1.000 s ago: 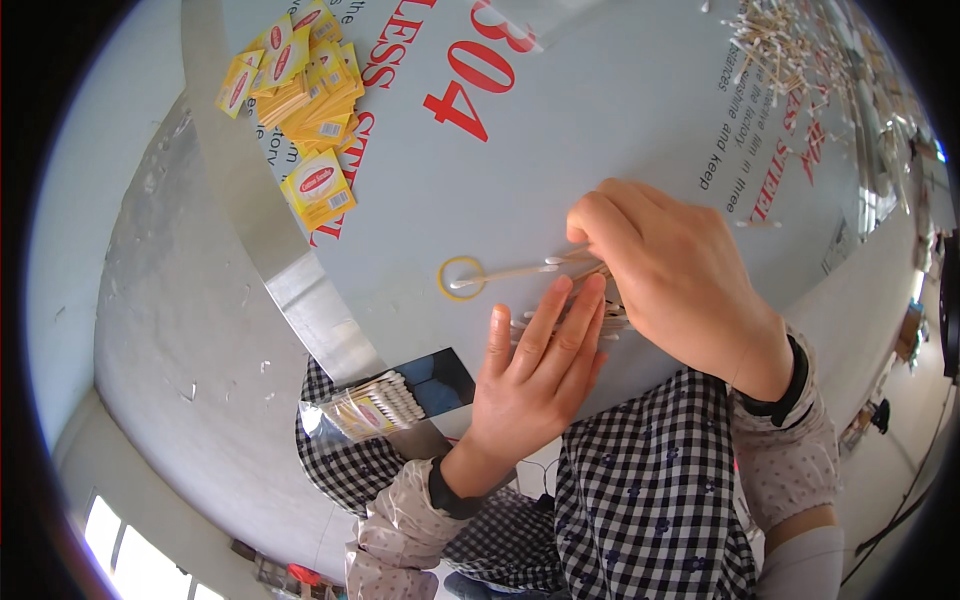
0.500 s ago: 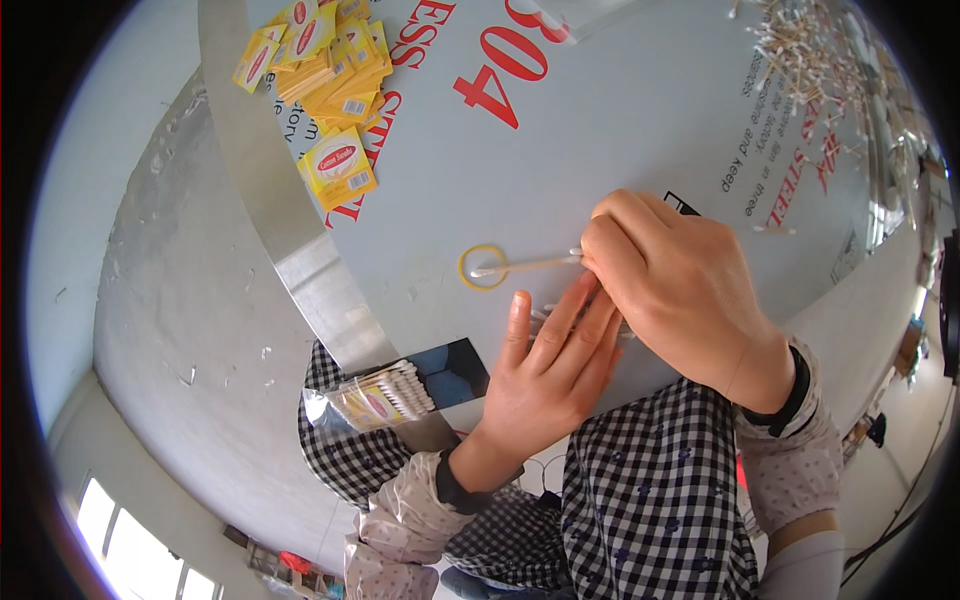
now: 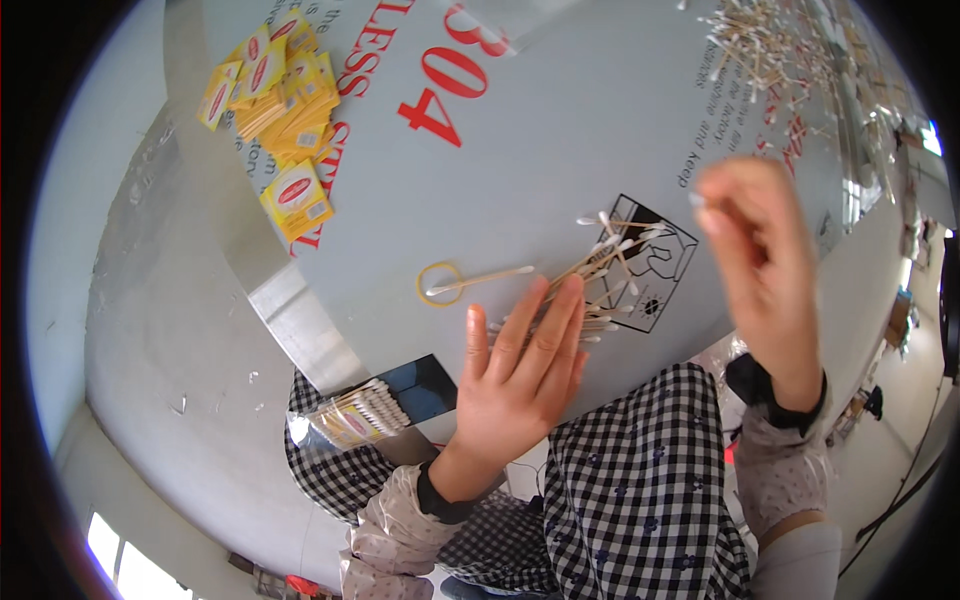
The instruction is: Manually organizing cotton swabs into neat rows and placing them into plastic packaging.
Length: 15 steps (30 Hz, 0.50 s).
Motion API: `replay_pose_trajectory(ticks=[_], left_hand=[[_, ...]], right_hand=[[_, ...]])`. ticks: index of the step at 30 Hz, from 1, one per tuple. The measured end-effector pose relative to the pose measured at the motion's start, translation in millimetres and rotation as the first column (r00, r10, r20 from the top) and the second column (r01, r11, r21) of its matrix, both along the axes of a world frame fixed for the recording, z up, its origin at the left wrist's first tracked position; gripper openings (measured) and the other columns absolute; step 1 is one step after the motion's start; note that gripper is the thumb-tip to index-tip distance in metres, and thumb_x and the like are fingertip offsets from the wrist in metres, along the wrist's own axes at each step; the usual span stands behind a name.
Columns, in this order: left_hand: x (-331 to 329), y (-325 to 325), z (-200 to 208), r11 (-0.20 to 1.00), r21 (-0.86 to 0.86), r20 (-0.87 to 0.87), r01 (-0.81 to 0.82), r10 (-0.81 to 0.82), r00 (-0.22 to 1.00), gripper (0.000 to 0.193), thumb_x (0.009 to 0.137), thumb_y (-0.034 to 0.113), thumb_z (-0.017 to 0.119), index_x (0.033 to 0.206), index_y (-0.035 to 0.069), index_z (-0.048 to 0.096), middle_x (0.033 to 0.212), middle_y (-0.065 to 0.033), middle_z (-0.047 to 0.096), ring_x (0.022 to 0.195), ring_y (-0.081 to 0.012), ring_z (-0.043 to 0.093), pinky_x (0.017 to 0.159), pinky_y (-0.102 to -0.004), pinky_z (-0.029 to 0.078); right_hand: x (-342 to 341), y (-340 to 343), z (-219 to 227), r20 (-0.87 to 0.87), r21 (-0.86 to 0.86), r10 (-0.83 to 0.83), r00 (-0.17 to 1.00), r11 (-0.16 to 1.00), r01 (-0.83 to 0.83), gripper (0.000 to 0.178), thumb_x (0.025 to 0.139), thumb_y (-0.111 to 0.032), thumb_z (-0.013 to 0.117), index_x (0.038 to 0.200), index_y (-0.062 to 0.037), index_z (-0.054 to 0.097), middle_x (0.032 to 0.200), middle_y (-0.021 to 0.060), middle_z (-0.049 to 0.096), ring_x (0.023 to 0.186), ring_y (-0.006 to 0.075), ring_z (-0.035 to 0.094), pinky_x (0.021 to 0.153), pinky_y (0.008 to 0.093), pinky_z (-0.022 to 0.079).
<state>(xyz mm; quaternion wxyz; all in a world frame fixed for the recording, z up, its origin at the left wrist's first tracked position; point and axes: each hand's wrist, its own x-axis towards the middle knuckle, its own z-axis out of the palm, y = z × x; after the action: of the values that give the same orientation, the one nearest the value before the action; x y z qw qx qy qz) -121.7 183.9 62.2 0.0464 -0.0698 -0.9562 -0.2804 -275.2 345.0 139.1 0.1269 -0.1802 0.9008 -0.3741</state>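
A: Start close. What lies nearest the person?

B: A black-and-white checked apron (image 3: 640, 480) over the lap, and under the table's edge an open box of packed swabs (image 3: 362, 412). Pale floor (image 3: 160, 400) shows to the left, and far down in the corner a bright window.

A: And the surface?

B: A grey sheet-metal table (image 3: 560, 150) with large red lettering. The left hand (image 3: 520, 375) lies flat on it, fingers spread and straight, its fingertips pressing on a loose bundle of wooden cotton swabs (image 3: 600, 270). Just left of the bundle sits a yellow rubber band (image 3: 440, 284), with a single swab resting across its rim.

A: The right hand?

B: The right hand (image 3: 755, 250) is lifted off the table and blurred, fingers drawn together. Whether it pinches a swab I cannot tell.

A: Farther off?

B: A heap of yellow sachets (image 3: 275, 90) at the far left, and a scattered pile of swabs (image 3: 770, 50) at the far right.

A: What differs from half a second ago?

B: Then the right hand sat low over the bundle, covering it near the band. It has since risen and swung right, leaving the swabs exposed. The left hand has stayed flat in the same spot, and the band has not shifted.
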Motion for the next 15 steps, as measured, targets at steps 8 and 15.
replay_pose_trajectory(ticks=[8, 15], left_hand=[[-2.0, 1.7, 1.6, 1.000, -0.016, 0.044, 0.026, -0.025, 0.999, 0.048, 0.089, 0.020, 0.067, 0.131, -0.002, 0.062, 0.143, -0.0100, 0.056, 0.138, -0.0300, 0.047, 0.122, -0.0555, 0.013], [-2.6, 1.2, 5.7, 0.999, -0.031, 0.064, -0.012, 0.014, 0.998, 0.045, 0.088, 0.021, 0.068, 0.127, 0.000, 0.065, 0.144, -0.0068, 0.056, 0.137, -0.0264, 0.048, 0.122, -0.0572, 0.014]], right_hand=[[70.5, 169.3, 42.3, 0.217, 0.579, -0.393, 0.894, 0.789, 0.206, 0.015, 0.096, 0.001, 0.054, 0.110, -0.0022, 0.056, 0.093, 0.0068, 0.057, 0.076, 0.0147, 0.052, 0.070, 0.0284, 0.044], [102.1, 243.4, 10.8, 0.192, 0.551, -0.453, 0.870, 0.784, 0.287, 0.016, 0.093, 0.002, 0.056, 0.109, -0.0020, 0.056, 0.098, 0.0123, 0.061, 0.085, 0.0277, 0.059, 0.079, 0.0367, 0.048]])
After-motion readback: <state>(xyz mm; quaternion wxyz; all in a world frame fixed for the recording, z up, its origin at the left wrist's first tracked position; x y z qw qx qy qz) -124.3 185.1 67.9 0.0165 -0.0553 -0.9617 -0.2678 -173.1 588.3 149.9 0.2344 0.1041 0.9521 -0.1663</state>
